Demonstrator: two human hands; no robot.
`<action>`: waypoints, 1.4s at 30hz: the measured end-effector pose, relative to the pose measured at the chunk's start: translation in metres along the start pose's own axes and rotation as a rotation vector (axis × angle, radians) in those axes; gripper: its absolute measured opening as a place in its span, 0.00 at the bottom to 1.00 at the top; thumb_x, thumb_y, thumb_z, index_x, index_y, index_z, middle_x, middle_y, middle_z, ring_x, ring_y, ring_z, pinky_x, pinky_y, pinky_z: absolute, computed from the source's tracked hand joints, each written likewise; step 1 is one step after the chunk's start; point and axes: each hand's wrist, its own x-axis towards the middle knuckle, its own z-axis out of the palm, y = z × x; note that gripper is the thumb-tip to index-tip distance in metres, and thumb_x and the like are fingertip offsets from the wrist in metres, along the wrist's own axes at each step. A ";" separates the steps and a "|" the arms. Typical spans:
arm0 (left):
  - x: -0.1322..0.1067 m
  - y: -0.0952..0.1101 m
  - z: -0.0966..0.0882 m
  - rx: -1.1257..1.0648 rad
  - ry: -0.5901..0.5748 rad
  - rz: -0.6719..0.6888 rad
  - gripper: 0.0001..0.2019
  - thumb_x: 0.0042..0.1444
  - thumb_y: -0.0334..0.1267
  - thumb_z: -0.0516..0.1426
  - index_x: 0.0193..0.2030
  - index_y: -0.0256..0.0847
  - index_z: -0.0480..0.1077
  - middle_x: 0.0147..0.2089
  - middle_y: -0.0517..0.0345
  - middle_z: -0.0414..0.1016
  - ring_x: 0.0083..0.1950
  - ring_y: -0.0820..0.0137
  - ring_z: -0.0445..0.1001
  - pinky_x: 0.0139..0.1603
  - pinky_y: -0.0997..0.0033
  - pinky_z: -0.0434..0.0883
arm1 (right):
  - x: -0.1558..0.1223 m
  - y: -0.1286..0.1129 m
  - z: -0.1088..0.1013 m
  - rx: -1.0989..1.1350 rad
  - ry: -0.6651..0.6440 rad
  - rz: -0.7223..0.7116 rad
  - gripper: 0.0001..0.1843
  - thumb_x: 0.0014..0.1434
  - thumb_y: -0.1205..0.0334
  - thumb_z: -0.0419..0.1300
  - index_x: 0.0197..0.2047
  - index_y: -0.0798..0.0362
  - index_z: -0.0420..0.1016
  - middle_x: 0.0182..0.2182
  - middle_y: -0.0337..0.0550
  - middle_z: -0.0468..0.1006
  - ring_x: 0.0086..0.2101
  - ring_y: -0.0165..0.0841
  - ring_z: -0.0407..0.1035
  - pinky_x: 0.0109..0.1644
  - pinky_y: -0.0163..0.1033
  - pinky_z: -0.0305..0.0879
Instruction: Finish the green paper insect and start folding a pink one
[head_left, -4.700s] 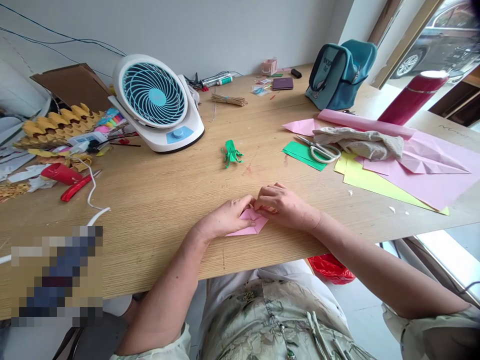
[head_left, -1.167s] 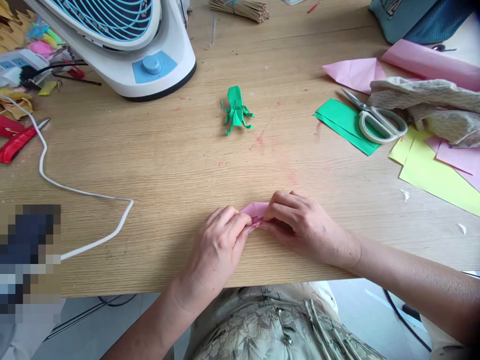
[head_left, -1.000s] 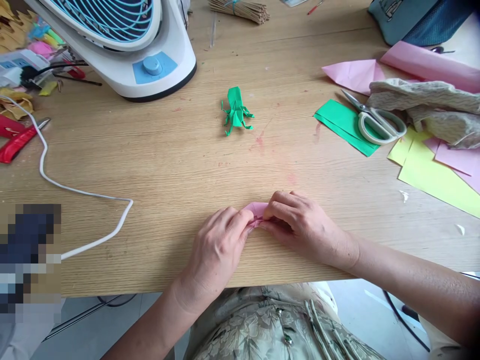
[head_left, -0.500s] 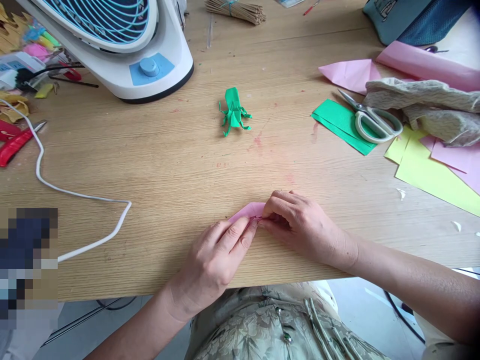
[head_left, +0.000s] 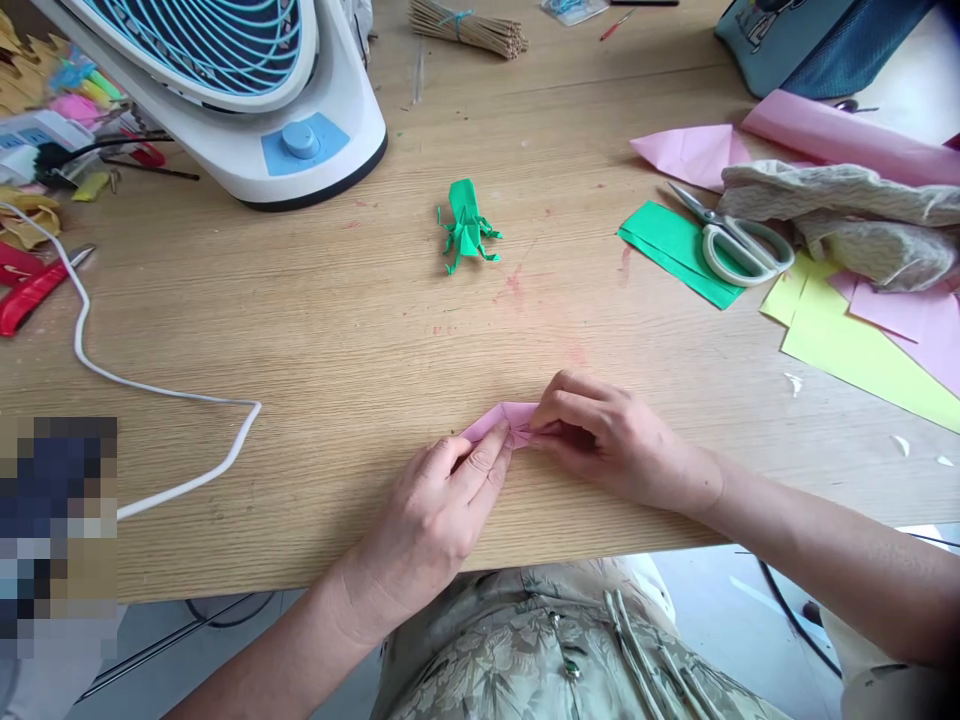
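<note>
A folded strip of pink paper (head_left: 514, 416) lies near the front edge of the table, between my two hands. My left hand (head_left: 442, 500) is closed on its left part, with fingertips pressing on the creased middle. The right end is pinched between the thumb and fingers of my right hand (head_left: 611, 435). My fingers cover both ends of the paper, so its full shape is hidden. Beyond my hands, a green folded-paper figure (head_left: 466, 225) with several curled legs rests on the table.
White scissors (head_left: 746, 250) lie on green paper (head_left: 660, 240) at the right, beside yellow sheets (head_left: 840, 350), pink paper and a crumpled cloth (head_left: 870, 245). A fan (head_left: 330, 150) stands back left. A white cable (head_left: 172, 395) and red-handled pliers (head_left: 37, 295) are at the left.
My right hand has shifted slightly to the right along the pink paper, and more of its creased middle shows. My left fingertips still press on it. The view has shifted slightly.
</note>
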 end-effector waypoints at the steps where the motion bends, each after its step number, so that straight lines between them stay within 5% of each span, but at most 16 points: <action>1: 0.000 0.000 0.000 0.002 0.004 0.003 0.21 0.66 0.25 0.49 0.65 0.24 0.65 0.68 0.39 0.66 0.58 0.59 0.71 0.52 0.58 0.78 | -0.003 0.003 -0.004 0.021 0.009 -0.001 0.05 0.67 0.66 0.58 0.40 0.55 0.75 0.36 0.45 0.74 0.34 0.30 0.69 0.37 0.35 0.65; 6: 0.003 -0.001 -0.001 0.034 0.005 0.021 0.19 0.66 0.26 0.51 0.62 0.24 0.68 0.65 0.39 0.70 0.55 0.59 0.72 0.52 0.58 0.78 | -0.016 0.005 -0.021 -0.018 0.047 0.034 0.08 0.67 0.68 0.56 0.45 0.52 0.76 0.38 0.45 0.73 0.33 0.30 0.69 0.35 0.35 0.65; 13: 0.005 -0.003 -0.006 0.118 0.005 0.066 0.19 0.65 0.24 0.51 0.61 0.28 0.70 0.65 0.42 0.71 0.50 0.62 0.75 0.49 0.61 0.78 | -0.015 0.000 -0.011 -0.154 -0.020 -0.049 0.10 0.68 0.68 0.54 0.46 0.53 0.77 0.35 0.45 0.72 0.34 0.33 0.69 0.38 0.38 0.66; 19: 0.009 -0.002 -0.005 0.120 0.033 0.038 0.22 0.65 0.27 0.53 0.65 0.37 0.68 0.63 0.48 0.74 0.44 0.65 0.75 0.43 0.62 0.79 | -0.012 0.004 -0.008 -0.102 -0.007 0.010 0.07 0.66 0.70 0.57 0.42 0.54 0.77 0.35 0.44 0.72 0.33 0.31 0.68 0.37 0.35 0.64; 34: 0.016 0.006 -0.003 0.132 0.134 -0.019 0.16 0.63 0.25 0.56 0.55 0.39 0.76 0.56 0.54 0.79 0.43 0.67 0.77 0.35 0.67 0.77 | -0.003 -0.007 -0.006 -0.125 -0.033 0.169 0.07 0.63 0.71 0.58 0.34 0.55 0.75 0.31 0.43 0.70 0.30 0.30 0.64 0.34 0.35 0.59; 42: 0.020 0.009 -0.003 0.134 0.128 -0.036 0.15 0.63 0.26 0.56 0.53 0.38 0.77 0.53 0.55 0.81 0.39 0.67 0.77 0.33 0.67 0.76 | -0.010 0.005 -0.017 0.001 -0.049 0.128 0.06 0.62 0.73 0.59 0.38 0.54 0.75 0.35 0.43 0.70 0.33 0.30 0.66 0.36 0.34 0.62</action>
